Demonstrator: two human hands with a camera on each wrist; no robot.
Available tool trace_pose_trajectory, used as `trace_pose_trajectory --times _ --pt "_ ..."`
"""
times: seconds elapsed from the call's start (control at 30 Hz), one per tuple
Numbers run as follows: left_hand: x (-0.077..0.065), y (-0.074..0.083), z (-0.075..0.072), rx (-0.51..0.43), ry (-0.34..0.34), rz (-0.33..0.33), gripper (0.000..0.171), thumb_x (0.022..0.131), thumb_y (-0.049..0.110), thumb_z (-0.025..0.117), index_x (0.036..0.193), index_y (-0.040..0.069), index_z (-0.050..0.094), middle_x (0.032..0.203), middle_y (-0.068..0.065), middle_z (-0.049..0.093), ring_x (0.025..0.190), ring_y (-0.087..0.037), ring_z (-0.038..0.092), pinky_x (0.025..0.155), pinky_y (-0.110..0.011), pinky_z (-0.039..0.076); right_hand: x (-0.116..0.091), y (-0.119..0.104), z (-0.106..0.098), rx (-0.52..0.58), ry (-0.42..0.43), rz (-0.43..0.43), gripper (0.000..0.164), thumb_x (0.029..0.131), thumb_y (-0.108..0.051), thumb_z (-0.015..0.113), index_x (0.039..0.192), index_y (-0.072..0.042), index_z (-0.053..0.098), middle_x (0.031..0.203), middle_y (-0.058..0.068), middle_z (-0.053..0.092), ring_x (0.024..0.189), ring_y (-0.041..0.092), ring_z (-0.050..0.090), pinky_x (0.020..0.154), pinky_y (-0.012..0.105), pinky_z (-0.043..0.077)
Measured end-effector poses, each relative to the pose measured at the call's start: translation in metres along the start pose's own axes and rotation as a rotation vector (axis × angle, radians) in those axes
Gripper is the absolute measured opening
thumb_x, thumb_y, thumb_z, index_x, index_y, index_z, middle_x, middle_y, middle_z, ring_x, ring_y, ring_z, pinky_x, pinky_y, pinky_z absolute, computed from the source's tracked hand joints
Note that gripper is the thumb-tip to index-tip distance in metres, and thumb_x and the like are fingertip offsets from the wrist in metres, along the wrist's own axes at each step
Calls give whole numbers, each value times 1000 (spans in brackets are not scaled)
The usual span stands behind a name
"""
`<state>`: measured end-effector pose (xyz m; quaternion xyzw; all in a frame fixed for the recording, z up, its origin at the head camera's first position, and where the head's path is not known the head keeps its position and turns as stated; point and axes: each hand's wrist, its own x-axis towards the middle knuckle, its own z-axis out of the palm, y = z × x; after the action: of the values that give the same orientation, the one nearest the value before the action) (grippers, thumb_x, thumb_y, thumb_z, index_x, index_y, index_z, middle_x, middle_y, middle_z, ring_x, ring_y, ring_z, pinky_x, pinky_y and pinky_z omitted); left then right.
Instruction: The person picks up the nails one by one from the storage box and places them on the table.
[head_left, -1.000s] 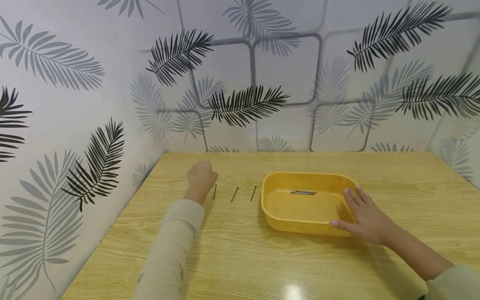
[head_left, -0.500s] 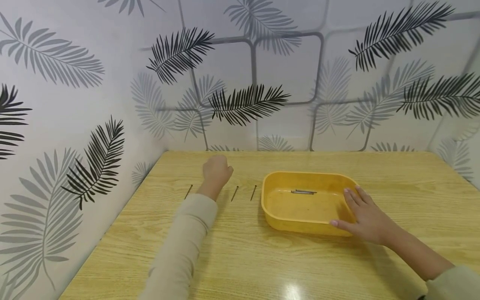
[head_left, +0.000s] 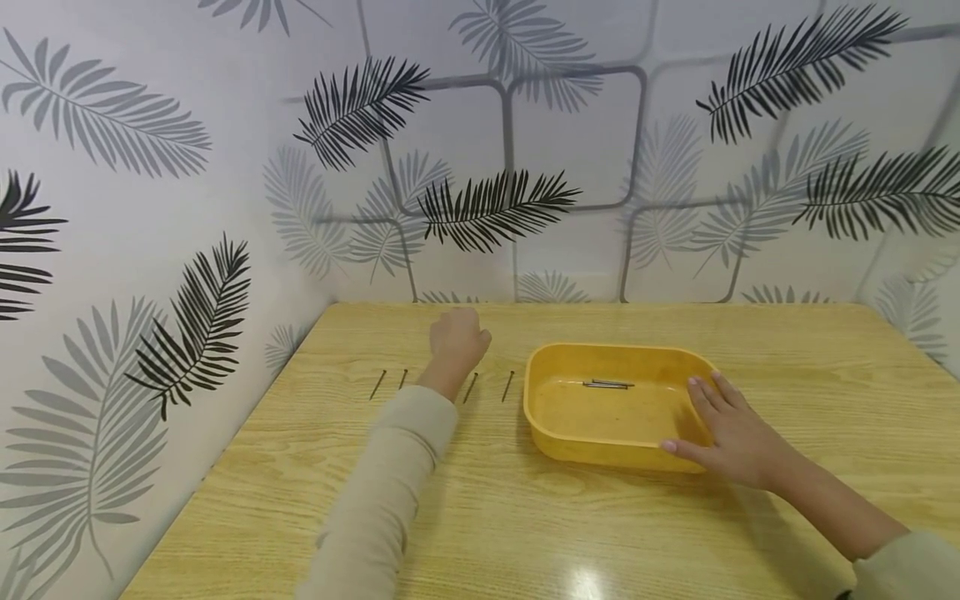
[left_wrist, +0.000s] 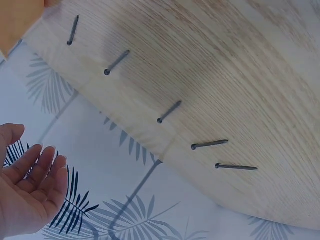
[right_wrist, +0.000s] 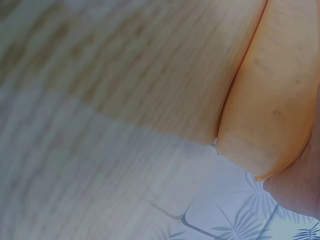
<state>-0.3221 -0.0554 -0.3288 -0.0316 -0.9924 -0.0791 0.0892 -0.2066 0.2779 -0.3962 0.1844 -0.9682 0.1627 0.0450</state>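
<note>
On the wood-grain bench (head_left: 540,525) sits a yellow tray (head_left: 592,450), the right hand (head_left: 731,437) spread on its right end. The left hand (head_left: 459,340), loosely curled and empty, hovers near five nails (left_wrist: 170,111); two more nails (head_left: 609,385) lie inside the tray.

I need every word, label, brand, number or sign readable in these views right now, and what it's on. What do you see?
None: no readable text in any view.
Yellow tray: no lettering on the sides that show.
Nails: too small to tell whether any marking is there.
Wall: leaf and line patterns only.
Table: wood grain only.
</note>
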Motion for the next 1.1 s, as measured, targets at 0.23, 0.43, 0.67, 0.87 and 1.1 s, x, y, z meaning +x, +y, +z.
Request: trace_pose_trajectory --times 0.23,0.43,0.67,0.87,1.1 --pt "0 16 2 11 18 34 40 90 24 52 55 14 35 61 -1 44 58 -16 44 51 -30 40 0 0 0 3 -1 1 94 86 -53 55 142 12 17 147 35 16 138 49 0 103 68 14" --pt "2 32 3 16 21 66 37 91 25 52 59 14 37 65 -1 49 60 -15 46 50 -28 41 0 -1 -1 12 -1 -2 94 86 -52 55 142 13 17 146 36 15 138 49 -1 104 68 13" --pt "-1 47 6 15 22 106 37 91 25 53 60 14 36 61 1 41 56 -13 41 47 -25 36 0 0 0 14 -2 2 94 86 -53 55 142 12 16 147 35 15 139 48 -2 103 68 13" --pt "-6 60 6 24 17 159 33 90 27 55 65 13 40 64 1 41 57 -12 41 46 -24 36 0 1 1 6 2 3 95 85 -53 56 142 12 17 147 35 16 139 48 -1 103 68 14" --pt "-10 74 11 53 33 233 31 91 27 55 65 13 44 68 1 48 57 -11 41 46 -21 37 1 2 1 2 6 1 95 85 -53 55 142 12 17 146 35 16 139 48 0 104 67 14"
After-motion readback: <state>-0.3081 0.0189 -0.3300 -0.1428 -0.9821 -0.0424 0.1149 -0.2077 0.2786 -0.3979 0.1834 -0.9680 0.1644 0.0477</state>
